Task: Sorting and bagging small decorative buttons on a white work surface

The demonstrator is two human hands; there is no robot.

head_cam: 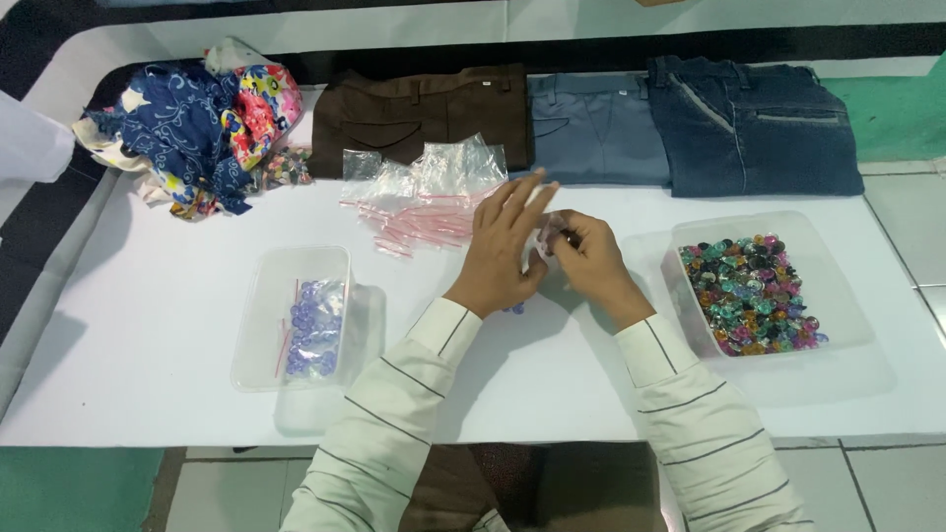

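Note:
My left hand (505, 246) and my right hand (589, 261) meet over the middle of the white table (148, 296). Between them they hold a small clear zip bag (541, 244), mostly hidden by the fingers. My right fingertips pinch something dark at the bag's mouth. A few bluish buttons (513, 309) peek out on the table under my left wrist. A clear tray (838, 286) to the right holds several multicoloured buttons (754, 294). On the left, a clear box (274, 315) holds a bag of pale blue buttons (313, 327).
A heap of empty clear zip bags (426, 192) with pink seals lies behind my hands. Brown trousers (419, 113), grey trousers (594, 128) and dark jeans (754, 123) lie folded along the far edge. Patterned cloth (192, 123) is piled at far left beside a small bag of buttons (286, 166).

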